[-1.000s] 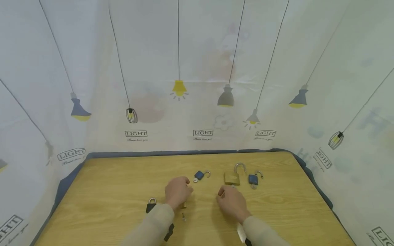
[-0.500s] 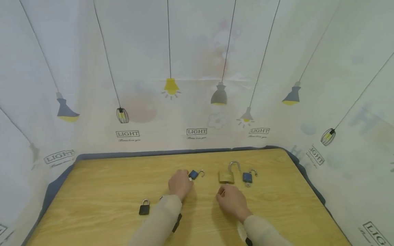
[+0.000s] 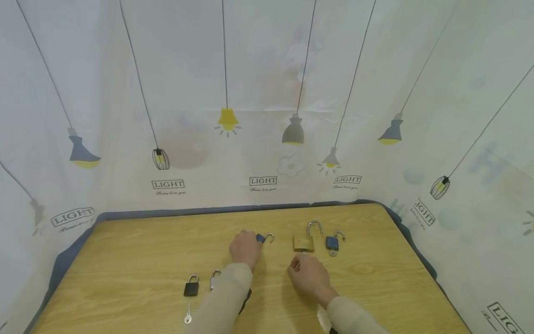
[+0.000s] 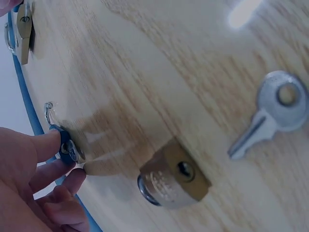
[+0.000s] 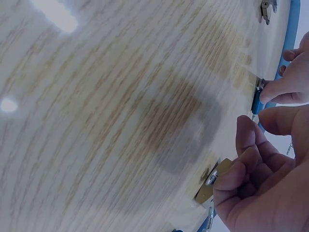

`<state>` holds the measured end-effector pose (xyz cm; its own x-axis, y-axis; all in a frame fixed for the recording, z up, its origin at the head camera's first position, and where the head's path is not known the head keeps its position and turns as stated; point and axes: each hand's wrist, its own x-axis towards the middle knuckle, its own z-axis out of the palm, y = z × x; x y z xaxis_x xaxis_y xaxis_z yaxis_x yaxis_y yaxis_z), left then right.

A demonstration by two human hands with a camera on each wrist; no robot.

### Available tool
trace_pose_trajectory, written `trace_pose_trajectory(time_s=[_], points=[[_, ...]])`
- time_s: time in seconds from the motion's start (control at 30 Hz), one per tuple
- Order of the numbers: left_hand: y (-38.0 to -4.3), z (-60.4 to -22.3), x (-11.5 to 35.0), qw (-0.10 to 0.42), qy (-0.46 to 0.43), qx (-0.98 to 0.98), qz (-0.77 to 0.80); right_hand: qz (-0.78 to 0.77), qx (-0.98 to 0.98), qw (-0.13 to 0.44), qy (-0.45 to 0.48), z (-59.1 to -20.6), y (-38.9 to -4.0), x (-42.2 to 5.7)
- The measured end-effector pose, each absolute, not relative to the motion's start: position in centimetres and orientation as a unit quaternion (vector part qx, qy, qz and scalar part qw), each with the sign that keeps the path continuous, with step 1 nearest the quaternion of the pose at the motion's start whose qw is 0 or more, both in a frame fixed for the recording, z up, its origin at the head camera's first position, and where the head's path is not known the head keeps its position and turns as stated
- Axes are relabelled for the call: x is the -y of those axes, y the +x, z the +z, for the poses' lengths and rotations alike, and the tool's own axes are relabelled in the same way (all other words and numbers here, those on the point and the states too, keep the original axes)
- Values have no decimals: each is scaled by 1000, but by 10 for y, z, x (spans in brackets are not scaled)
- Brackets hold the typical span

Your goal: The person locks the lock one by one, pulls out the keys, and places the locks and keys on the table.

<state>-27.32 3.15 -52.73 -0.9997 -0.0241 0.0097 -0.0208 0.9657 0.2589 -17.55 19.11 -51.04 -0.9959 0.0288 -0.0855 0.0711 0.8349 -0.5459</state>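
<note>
My left hand (image 3: 245, 249) reaches forward to a small blue padlock (image 3: 260, 238) whose shackle stands open. In the left wrist view the thumb and index finger pinch the blue body (image 4: 64, 140), where a key head (image 4: 72, 151) shows. My right hand (image 3: 309, 274) hovers just in front of a large brass padlock (image 3: 303, 242), fingers loosely curled and holding nothing. That padlock's shackle is open, and a key sits in its bottom. A smaller brass padlock (image 4: 169, 179) lies nearer me with its keyhole showing, partly hidden by my left sleeve in the head view.
Another blue padlock (image 3: 332, 243), unlocked with a key in it, lies right of the large brass one. At the left are a closed black padlock (image 3: 191, 289) and a loose key (image 3: 187, 317). A dark object (image 3: 246, 300) shows beside my left sleeve. A printed curtain (image 3: 267, 139) stands behind the table.
My left hand has moved forward from beside the smaller brass padlock and taken hold of the blue padlock. The right hand stays almost in place. The head view has shifted slightly to the right.
</note>
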Motion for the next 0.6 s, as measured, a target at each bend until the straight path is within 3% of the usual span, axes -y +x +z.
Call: trace_pose_trajectory(time_s=[0.2,0.6], points=[[-270,-524,-29,4,16,986,-164,-287,-957,36,20,-512,-174,-190],[-266,-516,-18,-82,6,965,-249,-295,-954,52,10,-515,-173,-186]])
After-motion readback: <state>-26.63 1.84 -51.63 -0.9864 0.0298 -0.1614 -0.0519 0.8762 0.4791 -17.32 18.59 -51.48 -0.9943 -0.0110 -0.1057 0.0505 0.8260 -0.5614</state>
